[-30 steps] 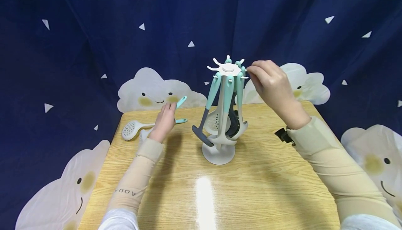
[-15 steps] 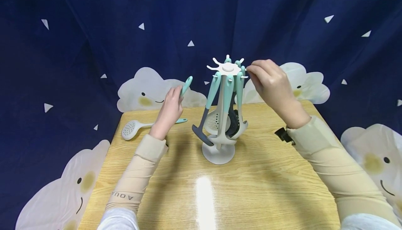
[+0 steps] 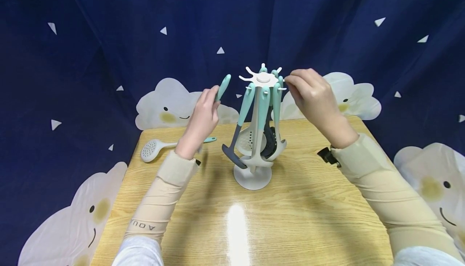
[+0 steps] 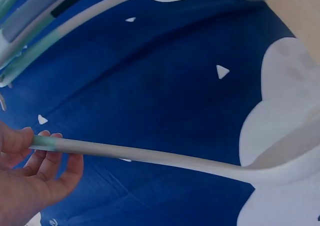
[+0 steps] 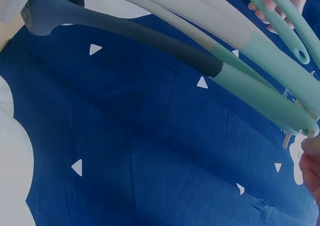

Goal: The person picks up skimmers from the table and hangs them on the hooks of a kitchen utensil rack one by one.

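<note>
My left hand [image 3: 203, 116] grips the mint handle of a pale grey spoon-like utensil [image 4: 150, 156], raised left of the utensil stand. Its scoop-shaped head runs off the left wrist view's right edge. The white utensil stand [image 3: 252, 180] has a ring of hooks on top. Several mint-handled utensils hang from it, including a dark one [image 3: 236, 137] at the front left; two hooks at its left are bare. At the right side of the ring, my right hand [image 3: 314, 96] pinches a hook tip, beside a dark ladle-like utensil [image 5: 150, 38] hanging there.
A pale skimmer [image 3: 152, 149] with a mint handle lies on the wooden table [image 3: 308, 217] at the back left, partly behind my left hand. A dark blue curtain [image 3: 218, 24] with white clouds and triangles stands behind the table.
My left hand has lifted the spoon-like utensil off the table and carried it up and right toward the stand. My right hand stays at the hook, and the stand has not moved.
</note>
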A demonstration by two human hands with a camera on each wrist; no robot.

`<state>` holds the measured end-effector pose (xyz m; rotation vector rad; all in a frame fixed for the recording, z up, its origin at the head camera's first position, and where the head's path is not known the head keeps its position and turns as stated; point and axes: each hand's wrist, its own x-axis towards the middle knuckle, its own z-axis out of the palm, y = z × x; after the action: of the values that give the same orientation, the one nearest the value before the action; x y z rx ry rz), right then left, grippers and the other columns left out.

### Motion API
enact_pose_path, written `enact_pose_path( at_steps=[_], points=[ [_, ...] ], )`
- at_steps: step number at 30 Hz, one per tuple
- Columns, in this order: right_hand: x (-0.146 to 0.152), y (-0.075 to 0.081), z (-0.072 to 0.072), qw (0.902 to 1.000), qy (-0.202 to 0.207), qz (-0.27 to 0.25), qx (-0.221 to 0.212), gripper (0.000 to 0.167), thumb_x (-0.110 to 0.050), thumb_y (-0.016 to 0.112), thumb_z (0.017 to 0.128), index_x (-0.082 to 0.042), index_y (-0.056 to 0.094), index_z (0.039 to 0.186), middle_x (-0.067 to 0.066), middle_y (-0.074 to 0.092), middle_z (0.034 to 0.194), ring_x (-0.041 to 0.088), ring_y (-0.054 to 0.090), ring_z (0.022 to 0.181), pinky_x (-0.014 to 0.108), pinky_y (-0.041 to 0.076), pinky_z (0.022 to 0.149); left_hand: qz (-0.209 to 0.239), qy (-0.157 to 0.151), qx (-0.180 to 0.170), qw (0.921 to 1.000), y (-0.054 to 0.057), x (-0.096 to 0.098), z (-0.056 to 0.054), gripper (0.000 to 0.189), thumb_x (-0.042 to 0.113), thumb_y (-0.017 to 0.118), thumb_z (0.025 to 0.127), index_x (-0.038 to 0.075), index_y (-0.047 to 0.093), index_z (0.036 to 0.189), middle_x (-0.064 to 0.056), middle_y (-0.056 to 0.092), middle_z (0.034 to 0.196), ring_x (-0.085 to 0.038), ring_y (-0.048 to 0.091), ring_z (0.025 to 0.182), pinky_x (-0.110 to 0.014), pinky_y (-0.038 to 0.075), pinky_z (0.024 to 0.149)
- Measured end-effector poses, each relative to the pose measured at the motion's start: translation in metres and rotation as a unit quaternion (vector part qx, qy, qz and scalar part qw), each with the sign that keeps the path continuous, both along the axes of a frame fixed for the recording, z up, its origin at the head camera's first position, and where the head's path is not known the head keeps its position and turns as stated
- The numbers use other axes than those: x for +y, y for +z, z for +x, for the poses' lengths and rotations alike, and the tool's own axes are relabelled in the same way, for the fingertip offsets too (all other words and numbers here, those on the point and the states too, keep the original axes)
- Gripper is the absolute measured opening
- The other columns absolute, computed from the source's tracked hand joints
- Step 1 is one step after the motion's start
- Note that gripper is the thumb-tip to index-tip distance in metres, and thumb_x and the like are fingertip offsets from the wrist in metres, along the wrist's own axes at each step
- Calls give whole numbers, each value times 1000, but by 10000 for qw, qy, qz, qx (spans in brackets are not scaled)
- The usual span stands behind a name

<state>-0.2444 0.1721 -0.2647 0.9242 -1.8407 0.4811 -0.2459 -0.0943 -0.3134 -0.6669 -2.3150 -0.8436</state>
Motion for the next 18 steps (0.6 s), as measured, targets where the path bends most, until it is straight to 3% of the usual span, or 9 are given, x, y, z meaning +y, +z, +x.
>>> enact_pose_path(
  at_steps=[9, 18],
  points=[
    [-1, 0, 0, 10000, 11, -25, -2, 9, 12, 60, 80, 8, 63, 86, 19, 61, 85, 33, 55, 76, 41, 48, 68, 192, -307, 163, 9992, 10, 12, 1, 30, -7, 44, 90, -8, 46, 120, -21, 52, 101, -31, 53, 91, -38, 46, 83],
    [0, 0, 1, 10000, -32, -15, -7, 9, 12, 60, 80, 8, 63, 86, 18, 62, 85, 33, 55, 76, 41, 48, 68, 130, -436, 232, 9987, 12, 23, 1, 32, -7, 45, 90, -9, 46, 122, -21, 53, 101, -30, 54, 91, -37, 46, 83]
  ],
)
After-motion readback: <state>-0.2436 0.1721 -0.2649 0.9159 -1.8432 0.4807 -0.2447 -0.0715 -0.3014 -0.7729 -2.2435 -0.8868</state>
